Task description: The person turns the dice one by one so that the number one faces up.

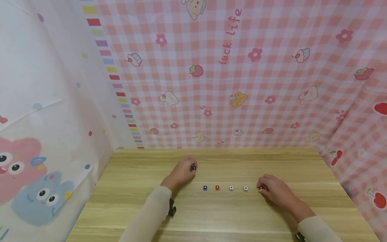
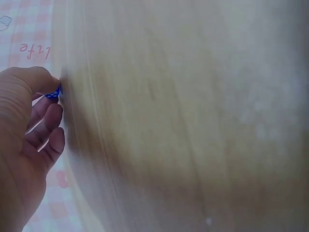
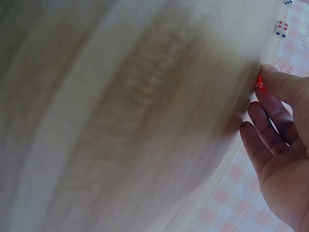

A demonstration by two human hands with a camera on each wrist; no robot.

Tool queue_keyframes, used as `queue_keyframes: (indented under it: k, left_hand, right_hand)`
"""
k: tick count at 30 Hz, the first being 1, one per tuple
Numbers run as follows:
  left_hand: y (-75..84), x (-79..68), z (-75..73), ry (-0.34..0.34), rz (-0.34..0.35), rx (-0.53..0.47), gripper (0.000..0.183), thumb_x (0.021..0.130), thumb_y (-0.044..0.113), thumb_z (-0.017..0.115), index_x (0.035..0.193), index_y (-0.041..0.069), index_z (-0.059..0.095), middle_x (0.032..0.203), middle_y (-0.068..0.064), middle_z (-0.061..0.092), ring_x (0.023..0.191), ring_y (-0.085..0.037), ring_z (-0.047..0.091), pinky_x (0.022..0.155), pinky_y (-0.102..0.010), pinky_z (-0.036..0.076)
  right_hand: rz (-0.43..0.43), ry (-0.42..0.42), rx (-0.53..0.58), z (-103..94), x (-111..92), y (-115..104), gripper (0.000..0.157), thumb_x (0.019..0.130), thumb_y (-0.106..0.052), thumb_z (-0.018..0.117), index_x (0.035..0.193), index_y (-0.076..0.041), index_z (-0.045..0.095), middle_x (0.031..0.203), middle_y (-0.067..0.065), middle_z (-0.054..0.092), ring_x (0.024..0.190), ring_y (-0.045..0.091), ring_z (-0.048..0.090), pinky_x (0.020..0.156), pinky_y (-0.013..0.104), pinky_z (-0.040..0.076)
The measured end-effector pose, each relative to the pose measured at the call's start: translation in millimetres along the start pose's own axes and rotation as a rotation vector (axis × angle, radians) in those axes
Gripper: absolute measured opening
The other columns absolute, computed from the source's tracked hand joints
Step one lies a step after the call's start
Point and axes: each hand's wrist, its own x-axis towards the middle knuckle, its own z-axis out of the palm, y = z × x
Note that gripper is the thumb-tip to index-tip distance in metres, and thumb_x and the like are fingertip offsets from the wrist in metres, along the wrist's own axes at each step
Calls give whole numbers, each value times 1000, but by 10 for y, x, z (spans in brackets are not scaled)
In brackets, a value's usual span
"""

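Between thumb and fingertips my left hand (image 1: pixel 183 169) pinches a blue die (image 2: pixel 53 93), close over the table at the back. My right hand (image 1: pixel 276 190) pinches a red die (image 3: pixel 260 83) at the right end of a row of dice. That row runs from a blue die (image 1: pixel 205 188) at the left, through a red die (image 1: pixel 217 188), to a white die (image 1: pixel 231 188) and another white die (image 1: pixel 245 189) nearest my right fingers. Most of each held die is covered by the fingers.
The wood-grain table (image 1: pixel 211 215) meets a pink checked cloth (image 1: pixel 211 84) at its far edge. A white cloth with cartoon figures (image 1: pixel 45 84) hangs along the left side, and more checked cloth (image 1: pixel 362 141) along the right. Dark bands (image 1: pixel 172 207) sit on both wrists.
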Motion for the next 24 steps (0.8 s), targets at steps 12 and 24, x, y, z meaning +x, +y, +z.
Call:
queue_keyframes:
  k: [12, 24]
  left_hand:
    - [86, -165, -71, -54, 25, -18, 7, 85, 11, 68, 90, 15, 67, 93, 6, 57, 85, -9, 54, 77, -25, 49]
    - [142, -476, -58, -73, 85, -18, 9, 82, 10, 69, 87, 17, 65, 85, 7, 57, 76, -6, 51, 68, -20, 46]
  right_hand:
    - [1, 20, 0, 29, 2, 18, 21, 76, -14, 81, 81, -25, 63, 76, -14, 51, 71, 0, 45, 62, 24, 43]
    - [15, -19, 3, 3, 8, 10, 19, 78, -14, 79, 82, -25, 63, 77, -14, 51, 71, 0, 45, 63, 25, 43]
